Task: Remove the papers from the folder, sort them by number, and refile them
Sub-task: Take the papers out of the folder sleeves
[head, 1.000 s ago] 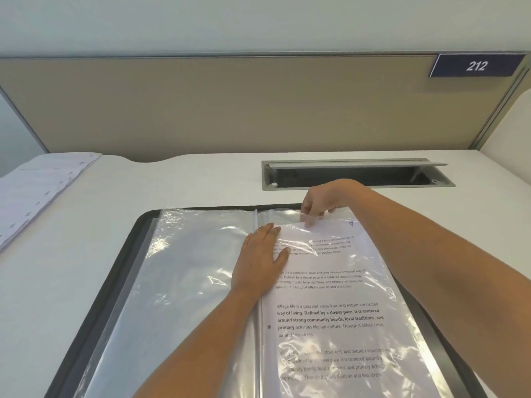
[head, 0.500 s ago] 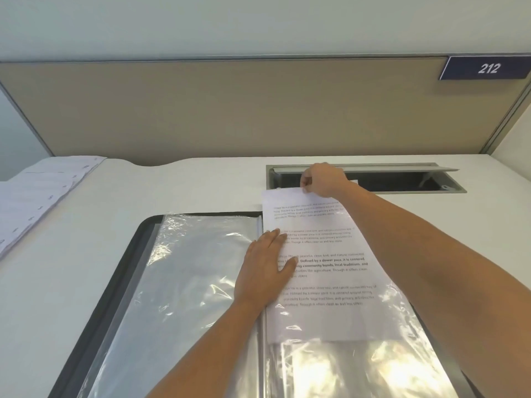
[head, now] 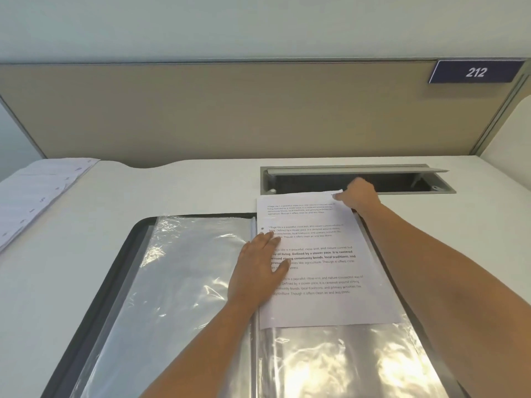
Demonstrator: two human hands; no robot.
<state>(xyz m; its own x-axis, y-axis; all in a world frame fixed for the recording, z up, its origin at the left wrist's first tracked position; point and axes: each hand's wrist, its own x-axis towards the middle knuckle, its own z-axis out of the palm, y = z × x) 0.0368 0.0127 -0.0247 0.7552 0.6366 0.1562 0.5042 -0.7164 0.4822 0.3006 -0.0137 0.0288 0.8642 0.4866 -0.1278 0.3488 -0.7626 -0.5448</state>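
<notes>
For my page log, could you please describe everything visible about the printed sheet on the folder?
The printed sheet is white paper with four blocks of black text, the third partly bold. It lies flat on the right half of the open folder, its far end overhanging onto the desk. The right hand pinches its far right corner; the left hand rests flat on its left edge. Whether its near end sits inside the clear sleeve is unclear.
</notes>
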